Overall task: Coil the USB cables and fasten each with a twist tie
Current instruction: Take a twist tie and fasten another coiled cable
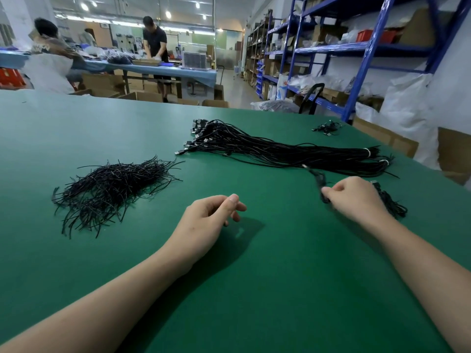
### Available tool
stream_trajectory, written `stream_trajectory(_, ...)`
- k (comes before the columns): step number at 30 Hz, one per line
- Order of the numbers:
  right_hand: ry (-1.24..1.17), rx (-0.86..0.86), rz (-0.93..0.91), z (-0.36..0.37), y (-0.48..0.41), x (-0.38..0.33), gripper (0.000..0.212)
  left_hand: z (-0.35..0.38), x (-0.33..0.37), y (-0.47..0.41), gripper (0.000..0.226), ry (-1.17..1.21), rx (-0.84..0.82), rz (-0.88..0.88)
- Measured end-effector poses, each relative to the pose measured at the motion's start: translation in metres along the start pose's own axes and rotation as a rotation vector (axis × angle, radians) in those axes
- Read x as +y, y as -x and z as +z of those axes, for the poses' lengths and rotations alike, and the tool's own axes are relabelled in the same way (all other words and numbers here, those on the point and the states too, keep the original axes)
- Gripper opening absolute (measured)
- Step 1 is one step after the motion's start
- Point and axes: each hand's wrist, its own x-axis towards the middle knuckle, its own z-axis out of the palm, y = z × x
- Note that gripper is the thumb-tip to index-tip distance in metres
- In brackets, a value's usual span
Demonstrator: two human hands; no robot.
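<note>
A long bundle of black USB cables (280, 149) lies across the green table (76, 128), plugs at its left end, white bands near its right end. A loose heap of black twist ties (112, 187) sits to the left. My right hand (356, 197) pinches one black cable (318, 179) that runs up toward the bundle; the cable is blurred. My left hand (211, 220) hovers over the table in the middle, fingers loosely curled, holding nothing. A coiled black cable (392, 205) lies just right of my right hand.
A small cluster of black cables (328, 128) lies near the table's far right corner. Blue shelving (362, 52) stands at the right, cardboard boxes (397, 141) beside the table. Two people work at a blue-covered table (163, 68) far behind.
</note>
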Motion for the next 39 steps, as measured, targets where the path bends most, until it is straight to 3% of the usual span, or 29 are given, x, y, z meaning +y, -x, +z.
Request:
stream_trajectory(6, 0.201, -0.011, 0.169, -0.018, -0.024, 0.044, 0.049, 0.001, -0.002, 0.000, 0.036, -0.032, -0.018, 0.006)
stream_trajectory(12, 0.549, 0.172, 0.010, -0.021, -0.014, 0.035, 0.053, 0.001, -0.001, 0.000, 0.032, -0.094, -0.030, 0.009)
stream_trajectory(15, 0.468, 0.265, -0.209, -0.009, -0.005, 0.019, 0.039, 0.003, 0.002, -0.001, 0.027, -0.175, -0.020, 0.020)
stream_trajectory(18, 0.447, 0.178, -0.327, 0.009, 0.001, 0.006, 0.045, 0.005, 0.005, -0.010, 0.015, -0.385, -0.036, 0.057)
stream_trajectory(23, 0.536, -0.027, -0.151, 0.026, -0.010, 0.015, 0.064, 0.007, 0.006, -0.053, 0.025, -0.706, -0.096, 0.181)
stream_trajectory(30, 0.528, 0.130, -0.115, 0.042, -0.004, 0.030, 0.063, 0.012, -0.012, -0.149, 0.042, -0.994, -0.065, 0.109)
stream_trajectory(34, 0.475, 0.154, -0.154, 0.044, -0.006, 0.032, 0.057, 0.032, -0.018, -0.187, 0.049, -1.126, -0.161, 0.197)
stream_trajectory(39, 0.432, 0.194, -0.148, 0.046, -0.007, 0.035, 0.053, 0.060, -0.024, -0.217, 0.041, -1.213, -0.167, 0.205)
